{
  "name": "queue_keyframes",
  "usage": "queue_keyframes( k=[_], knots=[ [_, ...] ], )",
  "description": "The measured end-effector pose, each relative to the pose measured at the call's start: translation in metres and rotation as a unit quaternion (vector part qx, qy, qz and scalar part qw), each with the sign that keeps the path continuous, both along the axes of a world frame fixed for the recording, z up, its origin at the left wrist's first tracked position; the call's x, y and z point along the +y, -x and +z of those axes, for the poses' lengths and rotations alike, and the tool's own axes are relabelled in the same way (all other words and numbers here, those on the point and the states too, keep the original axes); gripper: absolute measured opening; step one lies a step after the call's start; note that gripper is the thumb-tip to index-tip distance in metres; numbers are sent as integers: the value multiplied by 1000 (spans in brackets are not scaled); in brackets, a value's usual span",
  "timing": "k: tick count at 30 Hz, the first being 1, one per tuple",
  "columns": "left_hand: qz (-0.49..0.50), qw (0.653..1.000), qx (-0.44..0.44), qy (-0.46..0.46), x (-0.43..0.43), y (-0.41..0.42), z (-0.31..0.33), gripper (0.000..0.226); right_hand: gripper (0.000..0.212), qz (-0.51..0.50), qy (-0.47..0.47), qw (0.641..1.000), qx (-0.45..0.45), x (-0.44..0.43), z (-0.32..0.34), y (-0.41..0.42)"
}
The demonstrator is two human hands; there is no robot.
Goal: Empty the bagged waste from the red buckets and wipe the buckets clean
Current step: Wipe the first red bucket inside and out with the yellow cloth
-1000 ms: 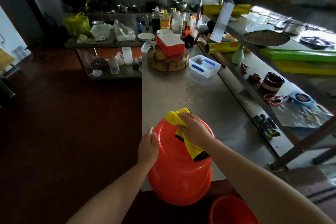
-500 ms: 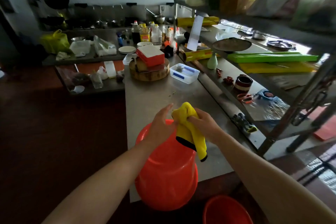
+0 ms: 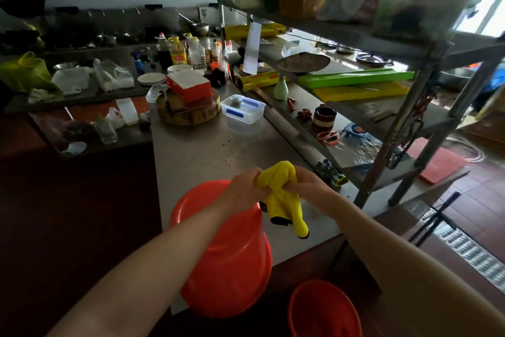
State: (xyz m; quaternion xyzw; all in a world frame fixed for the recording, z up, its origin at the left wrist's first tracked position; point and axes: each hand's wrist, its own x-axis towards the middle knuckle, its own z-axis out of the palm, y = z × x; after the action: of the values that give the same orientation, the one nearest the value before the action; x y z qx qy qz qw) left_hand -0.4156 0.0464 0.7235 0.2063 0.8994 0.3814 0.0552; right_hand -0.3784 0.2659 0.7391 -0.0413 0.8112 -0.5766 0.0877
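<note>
1. Both hands are on the yellow cloth with black edging (image 3: pixel 282 194). My left hand (image 3: pixel 243 190) has its fingers curled tight into one bunched end, and my right hand (image 3: pixel 310 186) has its fingers curled round the other.
2. The cloth's loose tail hangs just beside the large red plastic bucket (image 3: pixel 226 263).
3. That bucket sits at the near corner of the steel counter (image 3: pixel 218 150), overhanging the edge. It appears base-up, with its inside hidden.
4. A second red plastic bucket (image 3: pixel 325 309) is on the floor below, mouth up. I cannot make out any contents.
5. Farther along the counter, a clear rectangular tub with blue strips (image 3: pixel 243 108) holds something small and pale.
6. Beside it, a red-and-white lidded box (image 3: pixel 190 88) rests on a round wooden chopping block (image 3: pixel 188 114).
</note>
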Motion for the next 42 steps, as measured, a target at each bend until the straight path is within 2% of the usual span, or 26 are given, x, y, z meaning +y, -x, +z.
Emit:
queue_keyframes(
  k=[3, 5, 7, 9, 11, 14, 17, 20, 21, 24, 26, 30, 34, 37, 42],
  knots=[
    [0, 1000, -24, -3, 15, -7, 1, 39, 47, -26, -71, 996, 41, 10, -3, -3],
    [-4, 1000, -16, 8, 24, -11, -1, 46, 42, -34, -118, 991, 59, 17, -7, -4],
    [3, 1000, 26, 13, 32, -16, -4, 52, 33, -55, -143, 986, 71, 26, -13, -4],
    [1, 993, 115, 26, 38, -21, -13, 59, 28, -87, -146, 982, 79, 34, -19, -6],
    [-22, 978, 183, 93, 43, -26, -24, 68, 25, -108, -128, 982, 85, 42, -26, -8],
    [-25, 963, 184, 195, 55, -32, -47, 78, 19, -103, -120, 984, 87, 53, -36, -18],
    [-8, 957, 172, 232, 70, -34, -60, 66, 13, -89, -122, 985, 84, 65, -46, -27],
    [-41, 947, 187, 258, 78, -34, -68, 47, 16, -94, -155, 982, 57, 79, -55, -32],
    [-50, 948, 192, 250, 80, -34, -71, 43, 22, -102, -161, 980, 51, 83, -59, -35],
    [-66, 954, 209, 204, 84, -37, -73, 35, 63, -110, -210, 968, 81, 95, -67, -44],
    [-87, 948, 232, 201, 87, -39, -72, 33, 71, -70, -259, 955, 126, 104, -73, -51],
    [-122, 928, 285, 207, 93, -40, -67, 27, 54, 20, -378, 915, 136, 112, -85, -60],
    [-156, 897, 339, 238, 94, -36, -60, 27, 39, 5, -426, 892, 153, 120, -87, -60],
    [-196, 858, 373, 294, 88, -30, -61, 31, 34, 17, -449, 881, 148, 123, -85, -57],
    [-227, 857, 259, 383, 97, -24, -73, 46, 34, 15, -401, 910, 98, 125, -86, -57]
  ],
)
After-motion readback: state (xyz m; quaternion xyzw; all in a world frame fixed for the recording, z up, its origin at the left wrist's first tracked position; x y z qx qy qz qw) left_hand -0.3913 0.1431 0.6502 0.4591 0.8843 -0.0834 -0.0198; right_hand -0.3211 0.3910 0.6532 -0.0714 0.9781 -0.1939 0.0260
